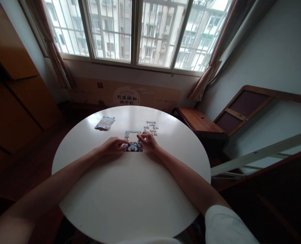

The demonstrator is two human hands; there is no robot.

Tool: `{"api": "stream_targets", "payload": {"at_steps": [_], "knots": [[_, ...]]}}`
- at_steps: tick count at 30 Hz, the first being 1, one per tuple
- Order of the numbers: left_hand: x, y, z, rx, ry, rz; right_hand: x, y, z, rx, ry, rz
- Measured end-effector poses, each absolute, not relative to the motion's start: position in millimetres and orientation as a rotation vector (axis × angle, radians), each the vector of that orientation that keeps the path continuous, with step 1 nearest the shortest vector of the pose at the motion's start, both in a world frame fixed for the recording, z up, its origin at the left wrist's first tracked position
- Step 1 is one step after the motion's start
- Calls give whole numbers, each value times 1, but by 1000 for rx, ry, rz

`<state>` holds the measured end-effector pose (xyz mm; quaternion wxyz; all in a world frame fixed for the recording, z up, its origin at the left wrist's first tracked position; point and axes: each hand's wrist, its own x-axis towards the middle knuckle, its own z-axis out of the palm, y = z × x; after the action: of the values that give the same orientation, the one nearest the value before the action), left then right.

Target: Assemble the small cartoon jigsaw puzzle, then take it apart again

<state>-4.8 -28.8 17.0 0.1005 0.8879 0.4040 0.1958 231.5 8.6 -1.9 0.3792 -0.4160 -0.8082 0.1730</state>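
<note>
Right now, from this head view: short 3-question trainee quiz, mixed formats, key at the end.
1. True or false: the left hand and the right hand are both at the partly built jigsaw puzzle.
2. The loose puzzle pieces lie: A) left of the puzzle; B) beyond it, to the right; C) under the left hand.
3. Fill in: the printed packet lies on the round white ____.
Key: 1 true; 2 B; 3 table.
</note>
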Motion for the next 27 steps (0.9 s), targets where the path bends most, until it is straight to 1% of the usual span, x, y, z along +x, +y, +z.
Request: {"api": "stream_targets", "payload": {"at_steps": [14,21,27], "knots": [[-5,-29,16,2603,1210,566,232,12,-7,-1042,-2069,505],[-5,-29,16,2610,1190,580,232,8,-3,-942,-2149,473],[-7,-27,13,2618,1176,599,231,7,-2,-948,-2198,477]]}}
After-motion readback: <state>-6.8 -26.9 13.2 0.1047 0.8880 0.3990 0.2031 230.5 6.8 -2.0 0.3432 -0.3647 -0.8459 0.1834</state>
